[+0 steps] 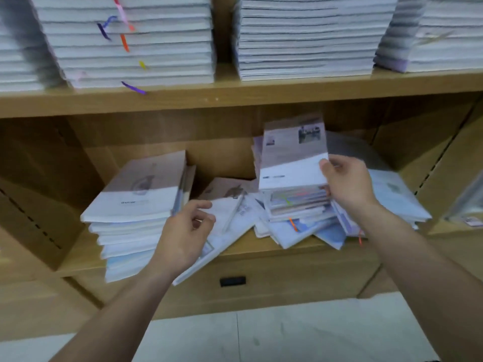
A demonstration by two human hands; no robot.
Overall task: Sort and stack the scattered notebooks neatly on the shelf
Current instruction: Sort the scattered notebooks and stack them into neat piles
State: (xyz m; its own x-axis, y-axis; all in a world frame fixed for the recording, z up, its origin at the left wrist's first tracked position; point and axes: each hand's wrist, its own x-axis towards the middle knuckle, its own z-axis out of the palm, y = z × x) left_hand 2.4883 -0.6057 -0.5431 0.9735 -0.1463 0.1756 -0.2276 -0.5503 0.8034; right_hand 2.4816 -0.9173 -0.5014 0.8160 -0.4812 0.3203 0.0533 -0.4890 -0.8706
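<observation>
Head view: right hand (pixel 347 184) pinches a notebook (pixel 292 152) by its side edge, raised upright off the scattered pile (pixel 300 205) near the shelf's (pixel 261 253) front edge, apparently for sorting. Left hand (pixel 183 231) hovers loosely curled, empty, beside the squared stack (pixel 136 205).

Soft, even light is cast from above on the wooden shelf (pixel 235 101), its lower recess left in shadow. Motion blur is spread throughout, heaviest on the upper stacks (pixel 305 37); straight edges are bowed near the corners.
</observation>
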